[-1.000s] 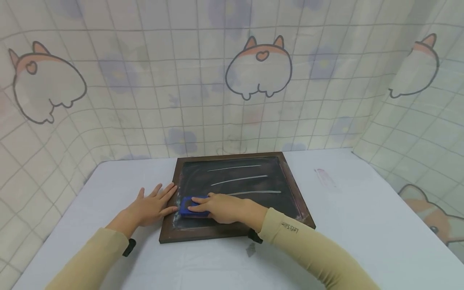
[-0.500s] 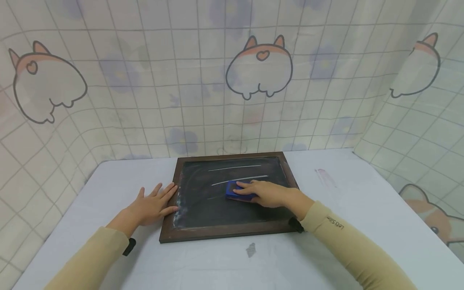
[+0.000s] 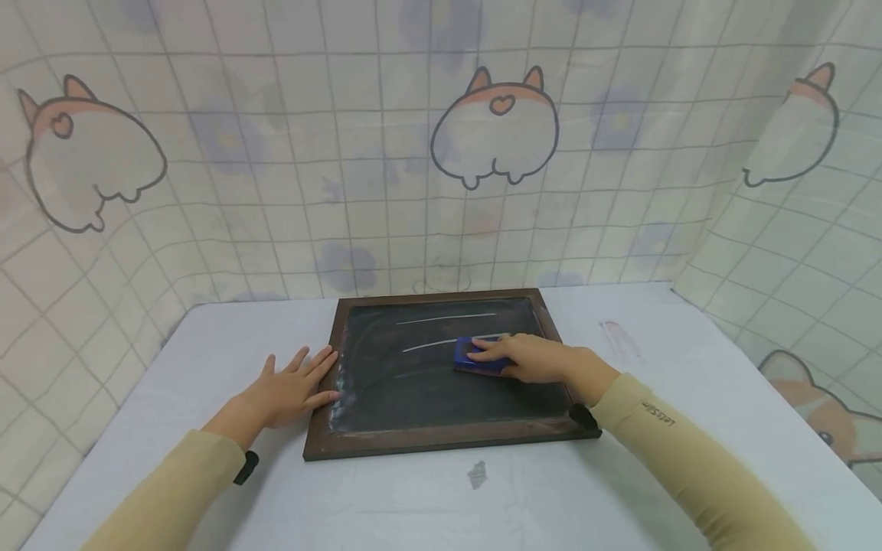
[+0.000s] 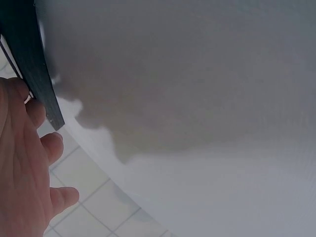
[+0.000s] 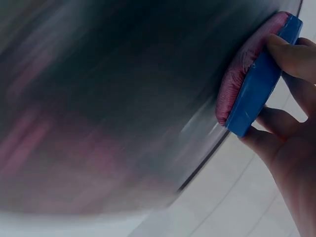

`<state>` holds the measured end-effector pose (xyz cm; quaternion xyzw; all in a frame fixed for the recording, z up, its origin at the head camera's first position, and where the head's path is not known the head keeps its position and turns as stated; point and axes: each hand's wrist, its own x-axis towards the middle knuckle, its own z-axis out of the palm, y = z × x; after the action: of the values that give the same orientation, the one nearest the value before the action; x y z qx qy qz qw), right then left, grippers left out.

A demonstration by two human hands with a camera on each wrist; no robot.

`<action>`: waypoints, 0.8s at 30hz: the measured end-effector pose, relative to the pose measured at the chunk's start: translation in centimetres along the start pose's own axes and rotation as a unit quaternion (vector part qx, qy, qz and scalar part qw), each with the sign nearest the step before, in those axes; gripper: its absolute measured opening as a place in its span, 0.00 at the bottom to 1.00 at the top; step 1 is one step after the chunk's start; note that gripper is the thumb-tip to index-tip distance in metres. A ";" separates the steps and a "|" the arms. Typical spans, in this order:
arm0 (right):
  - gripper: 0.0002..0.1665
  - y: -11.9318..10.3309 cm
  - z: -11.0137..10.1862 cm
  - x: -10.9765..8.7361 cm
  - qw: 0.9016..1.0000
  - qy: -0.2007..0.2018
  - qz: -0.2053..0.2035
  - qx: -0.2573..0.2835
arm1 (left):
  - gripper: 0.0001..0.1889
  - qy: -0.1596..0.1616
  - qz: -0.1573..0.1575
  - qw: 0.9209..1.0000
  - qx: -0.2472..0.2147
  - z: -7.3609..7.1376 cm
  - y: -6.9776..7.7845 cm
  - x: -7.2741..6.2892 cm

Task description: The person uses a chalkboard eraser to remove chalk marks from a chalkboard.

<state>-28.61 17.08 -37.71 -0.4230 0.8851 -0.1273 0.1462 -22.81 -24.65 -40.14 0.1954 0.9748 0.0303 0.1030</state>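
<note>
A small chalkboard (image 3: 427, 405) in a brown wooden frame lies on the table. My right hand (image 3: 540, 358) grips a blue chalkboard eraser (image 3: 465, 353) right of the board's middle. In the right wrist view, thumb and fingers hold the blue body by its sides, and its pink felt side (image 5: 237, 76) faces the board. A white chalk line (image 3: 448, 318) runs across the upper part. Below it, a second chalk line (image 3: 427, 346) is partly covered by the eraser. My left hand (image 3: 279, 394) rests with spread fingers on the frame's left edge; the left wrist view shows it beside the frame (image 4: 37, 69).
The board sits on a white-covered table (image 3: 386, 505). A grey diamond-shaped mark (image 3: 477, 475) is near the front and a faint pink smear (image 3: 622, 339) to the right. Behind stands a gridded curtain (image 3: 310, 191) with cartoon animal prints.
The right hand has swept the eraser from the board's left side to the right and slightly up. The lowest chalk line has turned into a faint trace. My left hand has stayed in place.
</note>
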 end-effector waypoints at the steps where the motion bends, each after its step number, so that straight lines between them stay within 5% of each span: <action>1: 0.37 -0.6 0.0 0.7 1.000 -0.004 -0.004 -0.002 | 0.43 -0.001 0.000 1.000 -0.001 -0.1 0.1 0.0; 13: 0.38 -8.4 1.5 8.8 0.995 -0.061 -0.028 -0.073 | 0.42 -0.003 -0.004 1.000 0.006 0.1 0.1 0.2; 19: 0.47 -8.8 2.6 8.6 0.984 -0.110 -0.005 -0.141 | 0.43 -0.006 -0.008 1.000 0.009 0.5 0.0 0.4; 24: 0.52 -7.1 2.6 6.4 0.984 -0.105 0.020 -0.143 | 0.43 -0.007 -0.009 1.000 0.009 0.4 -0.1 0.3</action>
<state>-26.42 7.50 -38.61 -0.4329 0.8823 0.0487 0.1784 -23.04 -24.63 -40.64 0.1875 0.9761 0.0196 0.1082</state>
